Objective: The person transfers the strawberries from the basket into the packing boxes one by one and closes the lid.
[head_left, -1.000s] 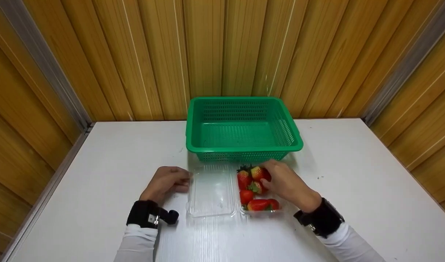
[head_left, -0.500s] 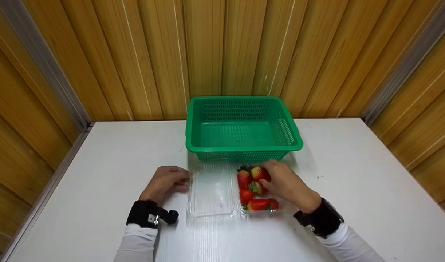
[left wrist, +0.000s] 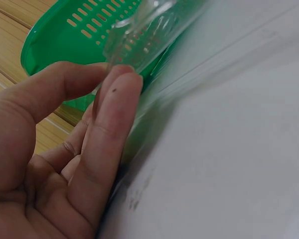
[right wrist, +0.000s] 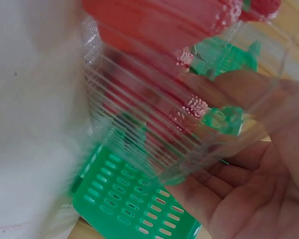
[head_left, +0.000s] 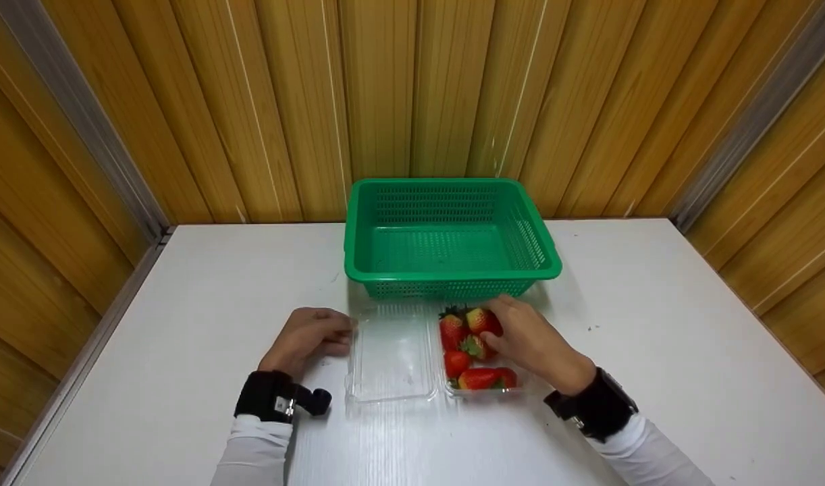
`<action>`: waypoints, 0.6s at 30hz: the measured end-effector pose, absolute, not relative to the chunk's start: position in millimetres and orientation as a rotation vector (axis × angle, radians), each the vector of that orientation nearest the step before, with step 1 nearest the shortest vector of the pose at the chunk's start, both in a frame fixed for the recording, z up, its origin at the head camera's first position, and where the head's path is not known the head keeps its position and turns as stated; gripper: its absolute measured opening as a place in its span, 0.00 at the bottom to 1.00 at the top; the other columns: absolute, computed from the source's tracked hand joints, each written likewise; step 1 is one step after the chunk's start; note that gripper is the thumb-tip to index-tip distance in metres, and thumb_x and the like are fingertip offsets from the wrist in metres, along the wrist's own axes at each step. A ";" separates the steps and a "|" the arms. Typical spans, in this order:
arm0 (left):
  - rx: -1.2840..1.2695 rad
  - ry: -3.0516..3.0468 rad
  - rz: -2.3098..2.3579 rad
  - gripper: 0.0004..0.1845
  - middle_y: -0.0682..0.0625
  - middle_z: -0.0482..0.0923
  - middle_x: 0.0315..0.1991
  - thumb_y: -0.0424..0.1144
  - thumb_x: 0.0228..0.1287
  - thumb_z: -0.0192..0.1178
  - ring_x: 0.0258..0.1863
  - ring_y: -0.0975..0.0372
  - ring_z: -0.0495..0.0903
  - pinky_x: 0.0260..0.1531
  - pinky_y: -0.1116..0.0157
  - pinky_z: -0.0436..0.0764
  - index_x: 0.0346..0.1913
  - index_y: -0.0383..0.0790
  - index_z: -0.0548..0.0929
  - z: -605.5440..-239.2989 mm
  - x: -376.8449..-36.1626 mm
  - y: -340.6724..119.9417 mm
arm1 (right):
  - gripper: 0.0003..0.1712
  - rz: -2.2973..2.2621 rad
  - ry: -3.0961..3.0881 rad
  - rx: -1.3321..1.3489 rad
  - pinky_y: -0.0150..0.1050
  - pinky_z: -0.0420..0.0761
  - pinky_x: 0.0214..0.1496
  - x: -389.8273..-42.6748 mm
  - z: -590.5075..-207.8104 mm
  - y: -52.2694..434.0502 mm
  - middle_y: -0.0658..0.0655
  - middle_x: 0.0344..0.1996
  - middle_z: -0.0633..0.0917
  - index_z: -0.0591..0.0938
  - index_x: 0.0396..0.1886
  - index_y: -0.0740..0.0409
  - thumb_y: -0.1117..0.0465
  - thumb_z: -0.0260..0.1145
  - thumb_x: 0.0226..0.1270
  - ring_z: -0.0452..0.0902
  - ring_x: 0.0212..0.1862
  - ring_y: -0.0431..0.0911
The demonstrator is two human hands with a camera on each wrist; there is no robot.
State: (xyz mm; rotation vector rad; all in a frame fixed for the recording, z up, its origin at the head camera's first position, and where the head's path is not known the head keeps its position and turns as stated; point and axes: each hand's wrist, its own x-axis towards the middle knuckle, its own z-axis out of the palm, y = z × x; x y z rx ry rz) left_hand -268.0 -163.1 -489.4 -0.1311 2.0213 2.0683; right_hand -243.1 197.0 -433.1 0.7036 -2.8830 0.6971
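A clear plastic clamshell box lies unfolded on the table. Its lid (head_left: 393, 361) is on the left, and its bottom tray (head_left: 483, 393) on the right holds several strawberries (head_left: 478, 379). My left hand (head_left: 308, 341) pinches the lid's left edge between thumb and fingertips, as the left wrist view shows close up. Over the tray's far right part, my right hand (head_left: 537, 347) has thumb and fingers about a strawberry (head_left: 481, 321). In the right wrist view, the ridged clear wall (right wrist: 139, 109) stands before the berries and partly blurs the fingertips' contact.
Behind the clamshell stands a green slotted basket (head_left: 453, 276), with nothing seen inside it. The white table (head_left: 203, 304) reaches back to wood-patterned walls (head_left: 446, 88). Each wrist wears a black strap (head_left: 267, 397).
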 end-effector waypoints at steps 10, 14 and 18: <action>-0.103 2.025 2.068 0.11 0.40 0.85 0.34 0.32 0.65 0.71 0.32 0.58 0.86 0.36 0.64 0.90 0.44 0.25 0.87 -490.1 -267.7 -164.3 | 0.26 0.714 -2.882 0.711 0.54 0.85 0.62 -243.5 -433.8 197.1 0.64 0.57 0.84 0.80 0.63 0.70 0.71 0.76 0.67 0.80 0.57 0.56; -0.102 2.053 2.034 0.11 0.40 0.85 0.35 0.32 0.65 0.72 0.32 0.58 0.86 0.37 0.64 0.90 0.44 0.25 0.87 -490.5 -268.9 -164.7 | 0.28 0.704 -2.867 0.715 0.51 0.87 0.59 -243.6 -433.6 197.1 0.64 0.54 0.84 0.80 0.64 0.71 0.72 0.76 0.66 0.80 0.53 0.55; -0.109 2.085 2.001 0.12 0.40 0.85 0.35 0.33 0.65 0.72 0.32 0.57 0.87 0.37 0.64 0.91 0.44 0.26 0.87 -490.6 -270.3 -165.2 | 0.27 0.680 -2.842 0.716 0.47 0.88 0.50 -243.4 -433.7 197.9 0.62 0.48 0.84 0.80 0.62 0.72 0.72 0.77 0.64 0.78 0.45 0.53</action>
